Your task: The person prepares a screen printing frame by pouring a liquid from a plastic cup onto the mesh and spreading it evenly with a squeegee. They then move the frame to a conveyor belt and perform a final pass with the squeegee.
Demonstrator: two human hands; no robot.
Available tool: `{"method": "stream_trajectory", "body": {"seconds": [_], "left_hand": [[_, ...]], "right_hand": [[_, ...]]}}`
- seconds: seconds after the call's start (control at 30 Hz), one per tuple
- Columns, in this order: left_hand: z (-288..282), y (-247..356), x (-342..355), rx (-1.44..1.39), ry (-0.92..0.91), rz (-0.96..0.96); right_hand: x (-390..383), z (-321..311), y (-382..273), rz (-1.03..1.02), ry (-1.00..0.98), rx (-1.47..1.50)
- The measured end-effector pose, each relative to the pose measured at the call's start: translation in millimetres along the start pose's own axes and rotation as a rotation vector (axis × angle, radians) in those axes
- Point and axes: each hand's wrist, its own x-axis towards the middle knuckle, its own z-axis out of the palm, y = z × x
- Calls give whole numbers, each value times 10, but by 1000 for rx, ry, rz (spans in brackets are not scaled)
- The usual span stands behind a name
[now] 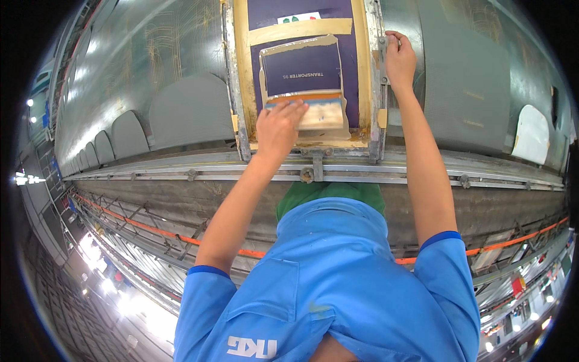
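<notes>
A screen printing frame point(376, 130) with metal sides lies in front of me. Its dark purple mesh point(295, 67) is edged with yellowish tape. Near the frame's close end, my left hand point(278, 128) is closed on the upper left part of a wide squeegee point(324, 116), which has a pale body with orange and blue stripes and looks slightly blurred. The squeegee rests across the lower mesh, over a greyish ink outline. On the frame's right side, my right hand point(401, 60) curls its fingers against the metal edge; the fingertips are partly hidden.
Beneath the frame runs a long table with grey curved pieces point(190, 111) in a row to the left. A large grey piece point(467, 102) and a white piece point(531, 134) lie to the right. A metal rail point(241, 174) borders the near edge.
</notes>
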Motion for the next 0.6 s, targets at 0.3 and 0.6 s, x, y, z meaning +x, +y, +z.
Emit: {"method": "stream_trajectory", "body": {"seconds": [0.3, 0.6], "left_hand": [[-270, -436, 1250, -92, -321, -244], [-12, -135, 827, 12, -164, -157]], "right_hand": [[43, -66, 34, 34, -19, 4], [80, -110, 115, 46, -16, 71]]}}
